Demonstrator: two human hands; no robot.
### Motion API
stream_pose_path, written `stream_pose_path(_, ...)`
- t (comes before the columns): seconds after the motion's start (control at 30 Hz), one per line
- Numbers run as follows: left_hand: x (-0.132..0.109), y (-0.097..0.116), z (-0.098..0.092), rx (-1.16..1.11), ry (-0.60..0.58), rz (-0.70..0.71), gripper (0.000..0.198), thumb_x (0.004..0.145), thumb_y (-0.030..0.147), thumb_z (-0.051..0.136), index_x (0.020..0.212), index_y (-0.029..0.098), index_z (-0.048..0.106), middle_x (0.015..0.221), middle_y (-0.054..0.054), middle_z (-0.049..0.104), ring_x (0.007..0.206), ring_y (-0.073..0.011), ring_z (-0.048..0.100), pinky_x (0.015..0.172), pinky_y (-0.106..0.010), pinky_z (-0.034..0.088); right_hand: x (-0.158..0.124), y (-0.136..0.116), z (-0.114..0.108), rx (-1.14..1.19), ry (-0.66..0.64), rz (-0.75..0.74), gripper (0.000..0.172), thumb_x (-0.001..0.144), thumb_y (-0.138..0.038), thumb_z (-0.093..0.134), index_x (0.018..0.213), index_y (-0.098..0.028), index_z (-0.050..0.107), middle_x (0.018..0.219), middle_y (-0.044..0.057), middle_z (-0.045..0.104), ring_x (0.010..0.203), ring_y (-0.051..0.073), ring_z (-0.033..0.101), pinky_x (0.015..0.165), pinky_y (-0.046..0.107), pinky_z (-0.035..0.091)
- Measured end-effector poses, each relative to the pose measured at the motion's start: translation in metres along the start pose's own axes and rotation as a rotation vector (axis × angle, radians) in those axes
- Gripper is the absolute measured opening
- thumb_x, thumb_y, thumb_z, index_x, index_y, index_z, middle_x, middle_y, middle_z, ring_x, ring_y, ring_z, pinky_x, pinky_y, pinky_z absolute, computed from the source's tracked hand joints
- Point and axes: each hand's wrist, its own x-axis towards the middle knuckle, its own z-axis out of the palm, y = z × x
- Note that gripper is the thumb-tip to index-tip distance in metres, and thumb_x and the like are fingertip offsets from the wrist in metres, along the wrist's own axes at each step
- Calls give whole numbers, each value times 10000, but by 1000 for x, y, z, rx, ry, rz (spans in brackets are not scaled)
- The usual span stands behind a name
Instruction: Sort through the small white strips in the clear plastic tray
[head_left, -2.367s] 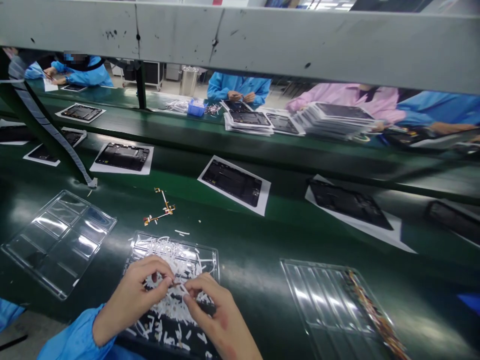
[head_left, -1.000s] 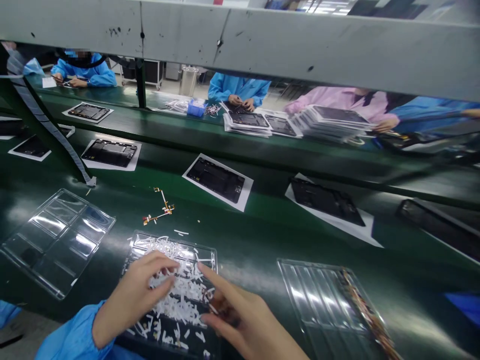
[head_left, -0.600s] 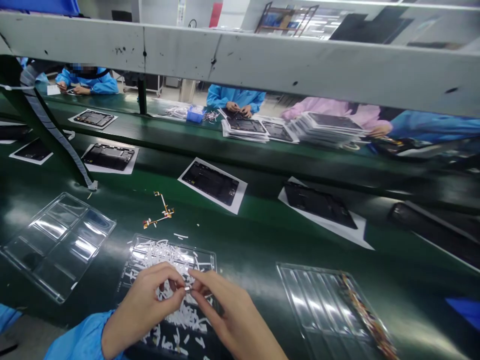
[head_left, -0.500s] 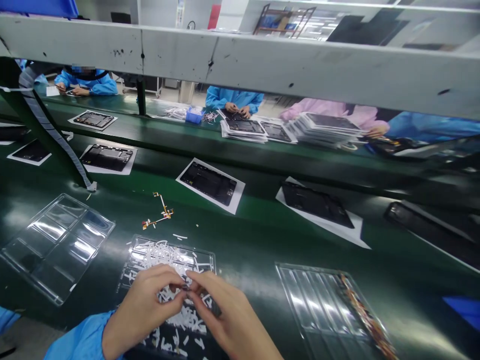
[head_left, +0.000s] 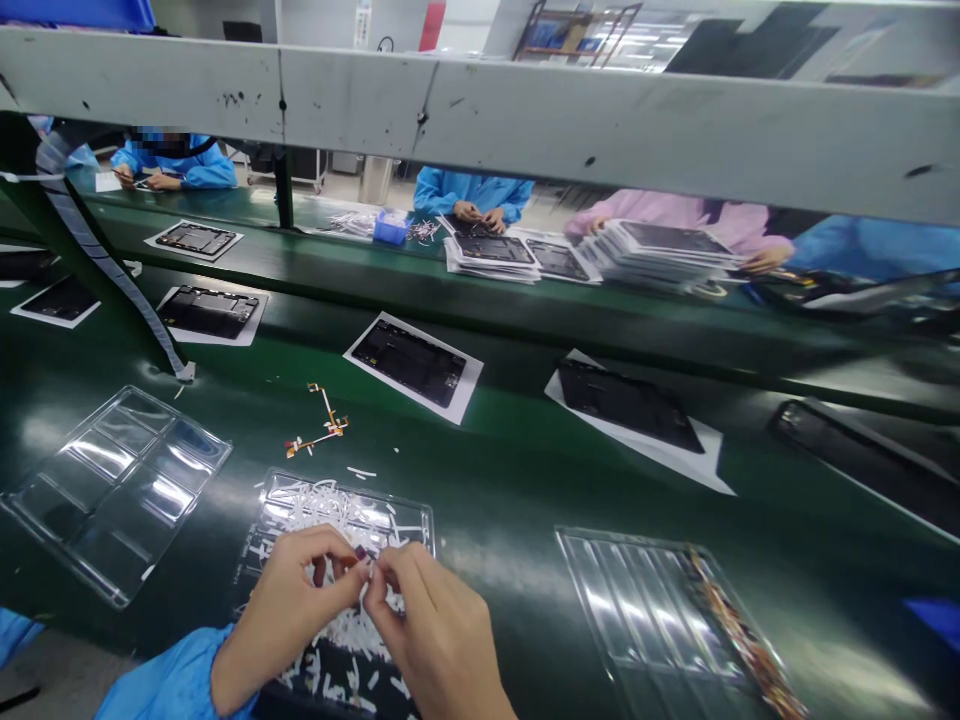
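Note:
My left hand (head_left: pixel 289 610) is closed in a pinch on a small flex cable (head_left: pixel 360 553), of which an orange bit and a dark red end show above the fingertips. Close against it, my right hand (head_left: pixel 439 625) pinches with thumb and forefinger; what lies between them is too small to make out. Both hands are over a clear plastic tray (head_left: pixel 426 515) heaped with white paper-like strips (head_left: pixel 326 505). Just beyond the tray, orange-and-white flex cables (head_left: pixel 328 430) lie on the green bench.
An empty-looking clear tray (head_left: pixel 112 500) lies at left; a ribbed one (head_left: pixel 637 600) at right holds a row of flex cables (head_left: pixel 739 630). Dark device panels (head_left: pixel 409 362) on white sheets line the conveyor. A grey beam (head_left: pixel 480 120) crosses above. Co-workers sit opposite.
My right hand's fingers have curled in more and drawn slightly apart from the left fingertips. The flex cable's dark red end now shows. The conveyor panels have shifted slightly left.

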Motion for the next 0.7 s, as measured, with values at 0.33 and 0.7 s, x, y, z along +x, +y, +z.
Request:
stream_pose_path(0.33,8,-10,-6,-142,-140,-39,328,975,389,606,779,179,763,781,-34,674,793,-195,599,720,-271,433,-4,0,-4,120,-49,19,296,1036,-181,496,761,-199,605,658,-7,624,529,127,577,529,254,385)
stream_pose_path(0.7,2,-22,2,-182,-22,-57,363,933,385,624,669,169,749,757,-49,623,772,-208,587,737,-304,437,-6,-1,8,-5,72,-68,129,1033,-154,543,1041,-142,671,867,65,733,723,196,677,683,320,490)
